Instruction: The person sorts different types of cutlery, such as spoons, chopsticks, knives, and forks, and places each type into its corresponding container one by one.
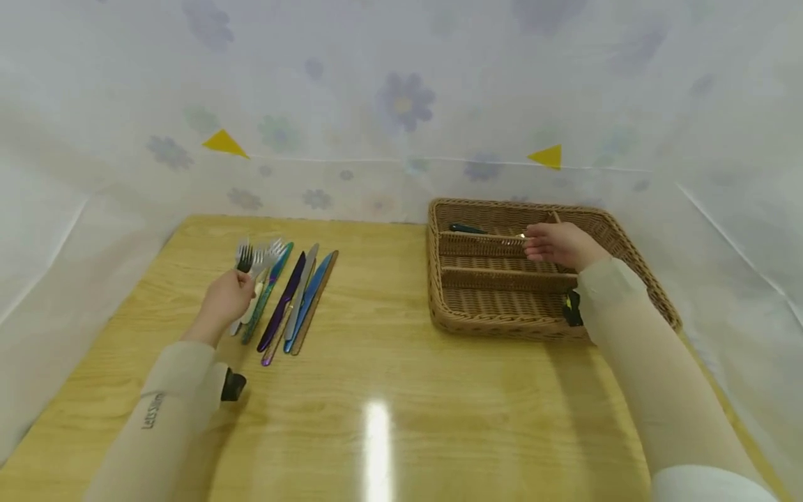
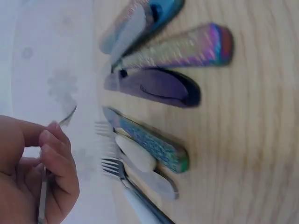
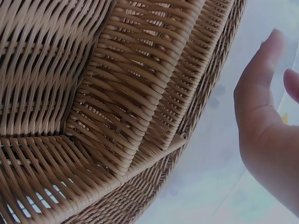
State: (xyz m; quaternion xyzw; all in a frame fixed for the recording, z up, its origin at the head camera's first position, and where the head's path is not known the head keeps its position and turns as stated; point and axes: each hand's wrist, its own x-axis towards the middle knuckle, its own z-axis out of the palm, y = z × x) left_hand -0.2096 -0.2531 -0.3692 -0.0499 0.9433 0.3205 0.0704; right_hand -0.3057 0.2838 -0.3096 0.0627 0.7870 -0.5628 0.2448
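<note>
My left hand [image 1: 227,298] pinches a slim metal fork [image 2: 43,196], its tip seen side-on in the left wrist view. Under and beside that hand lie several forks, among them a dark fork [image 2: 122,173], and a knife with a glittery green-blue handle [image 1: 256,310]. A purple knife [image 1: 281,303], a blue knife [image 1: 309,300] and a brown knife [image 1: 316,300] lie just right of them. My right hand [image 1: 558,244] hovers over the wicker basket [image 1: 439,317] with relaxed fingers and nothing visible in its grasp. A dark-handled utensil [image 1: 467,229] lies in the basket's back compartment.
Wicker dividers [image 1: 502,272] split the basket into compartments. The wooden table [image 1: 376,376] stretches between cutlery and basket. A white flowered cloth [image 1: 351,139] hangs behind, with yellow triangles [image 1: 226,143] on it.
</note>
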